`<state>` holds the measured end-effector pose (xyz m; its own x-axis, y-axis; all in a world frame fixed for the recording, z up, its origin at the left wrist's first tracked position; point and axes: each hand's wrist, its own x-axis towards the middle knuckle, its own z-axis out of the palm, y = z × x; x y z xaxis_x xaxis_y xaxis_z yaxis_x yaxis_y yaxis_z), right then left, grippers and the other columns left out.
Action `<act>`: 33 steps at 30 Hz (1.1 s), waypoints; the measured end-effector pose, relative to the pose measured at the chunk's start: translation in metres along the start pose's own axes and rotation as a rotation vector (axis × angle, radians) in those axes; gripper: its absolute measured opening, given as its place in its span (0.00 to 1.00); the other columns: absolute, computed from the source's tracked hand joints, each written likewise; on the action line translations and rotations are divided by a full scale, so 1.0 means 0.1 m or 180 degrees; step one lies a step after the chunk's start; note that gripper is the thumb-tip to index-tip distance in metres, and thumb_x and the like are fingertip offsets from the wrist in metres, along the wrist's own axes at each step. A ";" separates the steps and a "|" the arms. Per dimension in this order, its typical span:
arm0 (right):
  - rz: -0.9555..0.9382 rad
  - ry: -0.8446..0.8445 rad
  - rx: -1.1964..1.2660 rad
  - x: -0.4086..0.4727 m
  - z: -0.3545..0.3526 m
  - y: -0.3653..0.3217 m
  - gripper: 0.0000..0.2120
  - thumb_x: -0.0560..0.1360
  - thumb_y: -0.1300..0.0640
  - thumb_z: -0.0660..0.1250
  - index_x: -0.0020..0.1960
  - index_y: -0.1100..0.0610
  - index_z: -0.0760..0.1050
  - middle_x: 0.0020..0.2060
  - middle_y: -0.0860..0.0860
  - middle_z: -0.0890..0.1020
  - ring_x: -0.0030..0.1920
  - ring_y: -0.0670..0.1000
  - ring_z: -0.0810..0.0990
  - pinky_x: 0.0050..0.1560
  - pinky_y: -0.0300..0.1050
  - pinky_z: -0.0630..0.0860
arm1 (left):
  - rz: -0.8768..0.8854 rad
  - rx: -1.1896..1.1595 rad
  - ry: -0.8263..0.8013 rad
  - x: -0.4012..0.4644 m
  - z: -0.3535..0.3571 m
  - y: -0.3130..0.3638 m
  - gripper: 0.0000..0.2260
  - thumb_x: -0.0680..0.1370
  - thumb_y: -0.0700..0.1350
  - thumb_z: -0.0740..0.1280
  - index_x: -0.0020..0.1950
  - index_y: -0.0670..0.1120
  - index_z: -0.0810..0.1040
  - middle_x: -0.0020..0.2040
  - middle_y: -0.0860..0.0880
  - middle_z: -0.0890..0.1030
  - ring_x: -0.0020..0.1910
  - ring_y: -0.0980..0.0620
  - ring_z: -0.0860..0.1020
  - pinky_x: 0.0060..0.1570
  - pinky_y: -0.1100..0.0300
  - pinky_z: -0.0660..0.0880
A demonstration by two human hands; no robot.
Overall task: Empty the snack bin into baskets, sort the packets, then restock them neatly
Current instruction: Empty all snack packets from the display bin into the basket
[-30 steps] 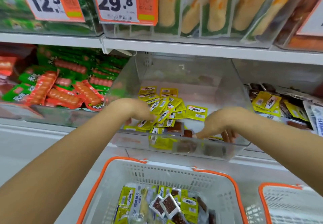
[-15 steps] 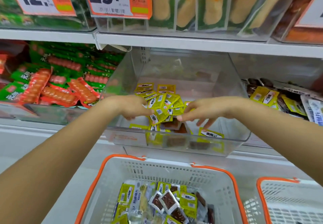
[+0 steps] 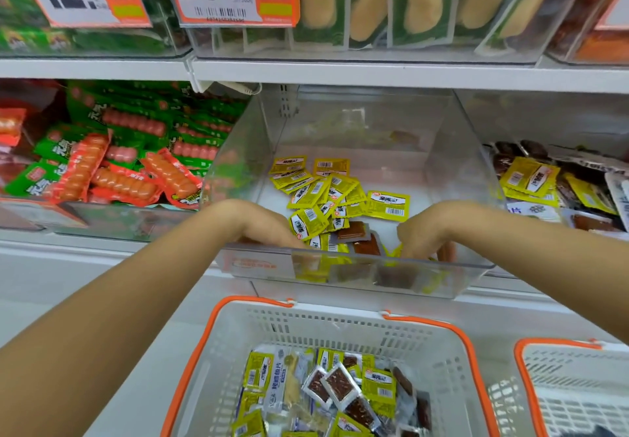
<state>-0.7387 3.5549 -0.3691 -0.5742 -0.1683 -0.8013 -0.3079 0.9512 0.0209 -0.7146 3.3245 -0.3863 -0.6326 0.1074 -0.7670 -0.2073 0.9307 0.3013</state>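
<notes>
Now your left hand (image 3: 269,229) is dipping over the front lip of the clear snack bin (image 3: 357,123), fingers curling down among the yellow packets (image 3: 326,194) just ahead of them; whether they are actually pinching one you cannot tell, since the bin's front wall is blurring the tips. Your right hand (image 3: 422,235) is reaching down at the bin's near right corner, fingers curling into the packets there, and again the grip itself is hidden. Half a second ago both hands were nearly meeting over the middle of the pile; they are now spreading apart and dropping toward the front edge, which suggests you are raking the leftovers forward for another scoop, so the emptying step is nearing its end.

Beyond your fingertips, roughly a dozen or more yellow packets are lying loose on the bin floor, with about three brown ones between your hands; overlap is preventing an exact count. Below your wrists, two orange-rimmed baskets are waiting: the near basket (image 3: 425,344) is holding a mixed heap of yellow, brown and white packets, and the second basket (image 3: 561,378), off past your right arm, is showing nothing inside so far as is visible.
</notes>
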 end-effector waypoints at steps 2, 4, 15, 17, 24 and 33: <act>-0.0197 0.0144 0.0375 -0.01 -0.02 0.00 0.15 0.76 0.49 0.67 0.53 0.60 0.71 0.39 0.48 0.68 0.39 0.54 0.79 0.37 0.41 0.78 | 0.0242 -0.0474 -0.0057 -0.06 0.01 -0.02 0.28 0.64 0.71 0.67 0.56 0.56 0.77 0.62 0.52 0.76 0.62 0.53 0.74 0.66 0.55 0.68; -0.0533 0.0144 0.1257 -0.02 -0.06 -0.03 0.15 0.76 0.50 0.67 0.58 0.59 0.73 0.42 0.50 0.74 0.39 0.52 0.78 0.36 0.40 0.78 | 0.0470 -0.0878 -0.0230 -0.13 -0.01 -0.02 0.26 0.62 0.68 0.70 0.55 0.58 0.77 0.63 0.55 0.77 0.65 0.57 0.72 0.69 0.57 0.65; -0.0831 0.1835 0.1157 0.32 0.04 -0.33 0.26 0.73 0.53 0.71 0.69 0.58 0.69 0.59 0.54 0.78 0.58 0.53 0.76 0.48 0.39 0.68 | 0.0627 -0.0862 0.1024 0.13 0.05 0.04 0.24 0.71 0.36 0.74 0.65 0.43 0.72 0.36 0.49 0.71 0.33 0.53 0.72 0.34 0.64 0.73; -0.0819 0.2032 0.1046 0.41 0.02 -0.30 0.25 0.74 0.52 0.70 0.69 0.57 0.69 0.61 0.54 0.78 0.61 0.54 0.75 0.52 0.41 0.69 | 0.0611 -0.0204 0.1517 0.22 0.06 0.05 0.24 0.70 0.38 0.74 0.64 0.44 0.72 0.45 0.48 0.74 0.41 0.51 0.73 0.39 0.63 0.70; -0.0498 0.2259 0.1024 0.33 -0.27 -0.06 0.29 0.71 0.40 0.69 0.67 0.50 0.69 0.61 0.52 0.76 0.62 0.53 0.74 0.50 0.43 0.70 | 0.0506 -0.0308 0.2250 0.49 -0.43 0.17 0.27 0.75 0.57 0.68 0.69 0.43 0.70 0.65 0.45 0.75 0.63 0.46 0.74 0.60 0.58 0.71; -0.0326 0.0630 -0.0271 0.49 -0.07 0.01 0.61 0.66 0.39 0.74 0.76 0.54 0.30 0.77 0.60 0.47 0.70 0.58 0.68 0.64 0.48 0.70 | -0.0071 -0.0107 0.1763 0.88 -0.53 0.19 0.43 0.71 0.75 0.52 0.79 0.51 0.50 0.79 0.46 0.52 0.77 0.44 0.51 0.74 0.49 0.52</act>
<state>-0.7728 3.5458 -0.4040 -0.6716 -0.3182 -0.6690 -0.4303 0.9027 0.0026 -0.8132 3.3330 -0.4181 -0.9237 -0.1206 -0.3638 -0.2432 0.9181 0.3131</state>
